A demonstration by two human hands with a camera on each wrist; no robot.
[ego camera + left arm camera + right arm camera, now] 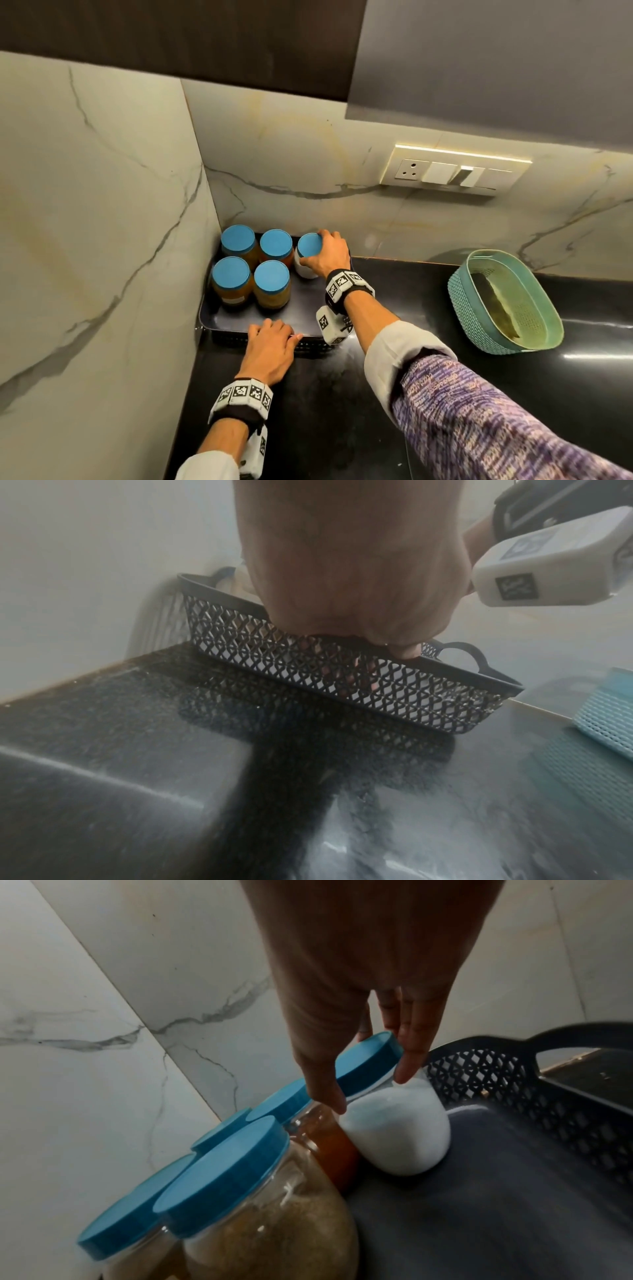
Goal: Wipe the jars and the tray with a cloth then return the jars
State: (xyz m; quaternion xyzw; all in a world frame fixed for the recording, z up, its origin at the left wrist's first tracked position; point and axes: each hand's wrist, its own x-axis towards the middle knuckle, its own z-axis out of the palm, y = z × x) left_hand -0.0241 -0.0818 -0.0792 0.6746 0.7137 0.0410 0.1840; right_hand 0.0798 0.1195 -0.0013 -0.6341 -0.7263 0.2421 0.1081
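A dark lattice-walled tray sits in the counter corner and holds several blue-lidded jars. My right hand grips the white-filled jar at the tray's back right, fingers and thumb round its lid rim; that jar leans slightly, its base on the tray floor. My left hand holds the tray's near rim, fingers curled over the rim and showing through the lattice wall. Amber-filled jars stand close on the left. No cloth is clearly visible.
Marble walls close in on the left and behind the tray. A teal perforated basket stands on the black counter to the right, with something dark inside. A switch panel is on the back wall, under a hanging cabinet.
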